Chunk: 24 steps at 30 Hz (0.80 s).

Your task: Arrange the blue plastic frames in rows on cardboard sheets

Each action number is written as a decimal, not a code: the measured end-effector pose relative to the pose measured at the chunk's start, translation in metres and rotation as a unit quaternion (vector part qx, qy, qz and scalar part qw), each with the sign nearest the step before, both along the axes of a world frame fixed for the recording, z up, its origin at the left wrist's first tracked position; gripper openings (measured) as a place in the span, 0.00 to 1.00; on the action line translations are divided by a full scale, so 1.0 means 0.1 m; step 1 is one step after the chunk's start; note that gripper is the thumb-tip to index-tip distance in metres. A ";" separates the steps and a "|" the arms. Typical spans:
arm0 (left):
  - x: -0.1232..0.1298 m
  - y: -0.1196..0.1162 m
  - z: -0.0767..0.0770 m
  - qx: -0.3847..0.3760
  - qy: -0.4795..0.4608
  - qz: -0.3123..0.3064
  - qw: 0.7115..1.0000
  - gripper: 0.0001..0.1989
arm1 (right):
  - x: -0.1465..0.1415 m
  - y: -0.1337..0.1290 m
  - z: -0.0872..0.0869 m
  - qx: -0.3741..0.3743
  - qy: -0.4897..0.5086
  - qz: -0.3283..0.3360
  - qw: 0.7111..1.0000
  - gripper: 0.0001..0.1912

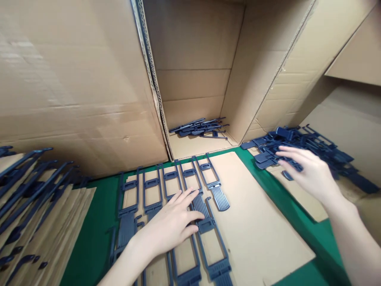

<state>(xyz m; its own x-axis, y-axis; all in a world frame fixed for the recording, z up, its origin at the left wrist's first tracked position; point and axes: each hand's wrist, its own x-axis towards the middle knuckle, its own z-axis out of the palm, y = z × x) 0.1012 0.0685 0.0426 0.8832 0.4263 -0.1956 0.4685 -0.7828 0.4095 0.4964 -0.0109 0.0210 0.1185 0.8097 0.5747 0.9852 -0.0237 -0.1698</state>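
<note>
My left hand [175,222] lies with fingers spread over dark blue plastic frame-shaped parts, its fingertips by the ribbed tab of one part [200,205]. These parts, each a rectangular frame with a ribbed tab, lie in two rows on a cardboard sheet [256,222]. One part [212,174] sits at the right end of the far row. My right hand [311,171] is at a loose pile of the same dark blue parts [324,153], thumb and fingers apart. Some of the near row is hidden under my left hand and forearm.
A green table surface [89,230] shows around the sheet. An open cardboard box [193,83] behind holds several jumbled blue parts [199,128]. On the left, layered cardboard sheets [74,222] carry more parts [32,190]. A tall cardboard wall [80,87] stands at back left.
</note>
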 end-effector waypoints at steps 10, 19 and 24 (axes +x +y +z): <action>-0.07 0.03 0.07 0.046 -0.023 0.011 0.999 0.16 | 0.82 0.39 -0.18 -0.139 -0.077 -0.188 0.969 0.17; -0.17 0.11 0.02 0.068 -0.086 0.016 0.994 0.15 | 0.77 0.40 0.21 0.073 -0.047 -0.245 0.966 0.22; -0.17 0.13 0.10 0.038 -0.088 0.030 0.995 0.17 | 0.13 0.33 0.59 0.288 0.213 -0.056 0.932 0.13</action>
